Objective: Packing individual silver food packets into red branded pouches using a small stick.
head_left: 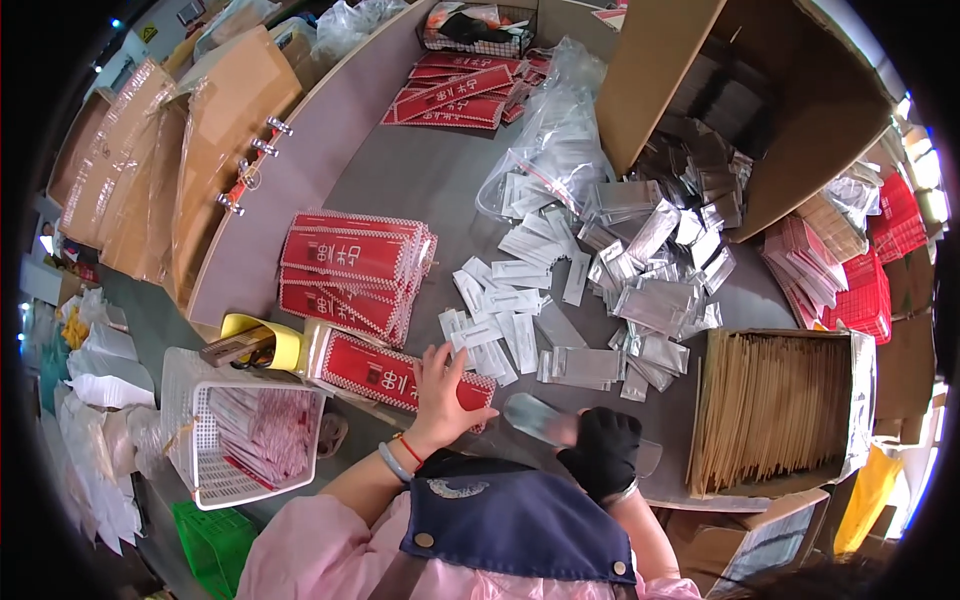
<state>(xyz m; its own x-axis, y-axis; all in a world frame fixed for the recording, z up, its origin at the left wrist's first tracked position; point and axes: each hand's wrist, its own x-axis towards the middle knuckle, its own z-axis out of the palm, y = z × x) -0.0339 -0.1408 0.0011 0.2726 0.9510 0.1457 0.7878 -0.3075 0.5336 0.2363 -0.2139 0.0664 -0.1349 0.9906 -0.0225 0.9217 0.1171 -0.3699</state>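
Note:
My bare left hand lies with fingers spread at the right end of a red printed sleeve, which rests on a stack in a narrow holder. A bracelet and a red cord circle that wrist. My right hand, in a black glove with bare fingertips, is curled closed near the table's front edge. Its thumb area is blurred, over a clear, round-ended plastic piece; what the fingers hold is hidden. Beyond my hands lie loose white paper packets and silvery clear-wrapped packets.
Stacked red sleeves lie left, more red sleeves at the back. A large open carton and a clear bag stand beyond. A box of brown sleeves is right; a white basket and yellow container are left.

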